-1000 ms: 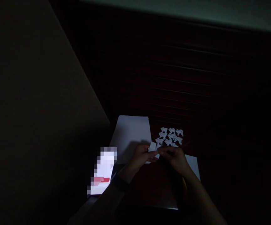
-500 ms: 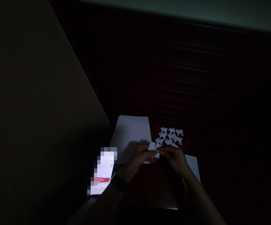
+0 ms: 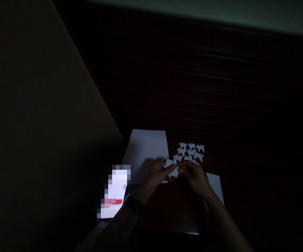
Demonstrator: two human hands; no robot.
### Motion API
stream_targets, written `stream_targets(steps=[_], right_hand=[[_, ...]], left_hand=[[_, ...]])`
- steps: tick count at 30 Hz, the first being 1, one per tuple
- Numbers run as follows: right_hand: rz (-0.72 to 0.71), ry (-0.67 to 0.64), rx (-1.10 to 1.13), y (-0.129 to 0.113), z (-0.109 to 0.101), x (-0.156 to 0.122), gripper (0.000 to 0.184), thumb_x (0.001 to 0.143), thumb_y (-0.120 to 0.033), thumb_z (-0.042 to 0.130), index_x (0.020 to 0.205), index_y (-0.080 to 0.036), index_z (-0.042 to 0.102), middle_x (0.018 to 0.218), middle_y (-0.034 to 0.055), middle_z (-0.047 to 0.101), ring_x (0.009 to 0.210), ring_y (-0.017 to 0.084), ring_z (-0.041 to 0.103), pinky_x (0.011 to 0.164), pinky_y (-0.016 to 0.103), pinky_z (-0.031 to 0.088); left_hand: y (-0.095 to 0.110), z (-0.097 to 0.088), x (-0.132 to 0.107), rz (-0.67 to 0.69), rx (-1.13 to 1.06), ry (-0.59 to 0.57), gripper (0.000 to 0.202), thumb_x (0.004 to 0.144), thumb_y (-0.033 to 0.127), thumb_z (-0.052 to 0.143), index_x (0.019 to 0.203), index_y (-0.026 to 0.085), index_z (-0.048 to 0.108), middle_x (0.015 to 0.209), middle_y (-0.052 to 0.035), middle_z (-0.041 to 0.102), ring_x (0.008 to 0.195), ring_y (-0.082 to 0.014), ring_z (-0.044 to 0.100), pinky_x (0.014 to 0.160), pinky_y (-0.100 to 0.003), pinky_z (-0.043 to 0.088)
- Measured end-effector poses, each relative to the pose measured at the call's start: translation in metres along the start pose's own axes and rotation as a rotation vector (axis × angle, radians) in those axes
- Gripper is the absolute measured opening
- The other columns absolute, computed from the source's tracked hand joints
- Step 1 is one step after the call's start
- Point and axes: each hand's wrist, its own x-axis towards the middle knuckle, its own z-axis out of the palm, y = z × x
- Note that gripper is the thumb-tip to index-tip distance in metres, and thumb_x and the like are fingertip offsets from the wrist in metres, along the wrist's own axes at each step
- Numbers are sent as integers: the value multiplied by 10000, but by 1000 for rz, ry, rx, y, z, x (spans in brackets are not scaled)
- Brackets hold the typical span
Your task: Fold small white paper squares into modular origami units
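Observation:
A small piece of folded white paper [image 3: 173,173] is held between my two hands over the dark table. My left hand [image 3: 159,175], with a dark band at the wrist, grips it from the left, thumb on top and fingers beneath. From the right, my right hand [image 3: 194,176] pinches its edge between thumb and forefinger. Just beyond my fingers lie several small folded paper figures [image 3: 191,152] set in rough rows. Part of the nearest figures is hidden behind my right hand.
A stack of white paper [image 3: 148,143] lies left of the figures. Another white sheet [image 3: 215,185] sits right of my right forearm. A lit screen [image 3: 114,190], partly blurred out, glows at the left. A pale wall [image 3: 49,87] rises beyond it. The surroundings are very dark.
My right fingers have shifted slightly on the folded paper, and its flaps sit a little differently. My left hand has hardly moved. The figures and sheets lie as before.

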Motion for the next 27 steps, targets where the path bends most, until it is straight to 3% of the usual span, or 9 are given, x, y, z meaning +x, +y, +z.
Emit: stream_targets(steps=[7,16,27], right_hand=[[15,12,136,-2,-1,0,179,782,-327,579,893,-187,576,700,3,594,663,150,558,627,268,434],[164,-6,403,1,1,0,264,741,-355,635,912,-201,505,668,-6,574,601,141,546,565,264,426],[102,-60,322,-1,-3,0,216,753,-319,630,891,-198,517,673,-8,576,640,141,539,615,267,420]], left_hand=[[1,1,-1,-36,-21,3,356,731,437,622,877,117,675,824,-96,692,630,-160,647,548,-249,514],[-2,1,1,-29,-29,-7,317,721,418,632,806,114,664,755,-67,677,581,-145,631,538,-246,504],[-5,4,2,13,37,13,310,709,416,633,775,114,664,713,-62,664,564,-147,609,493,-239,462]])
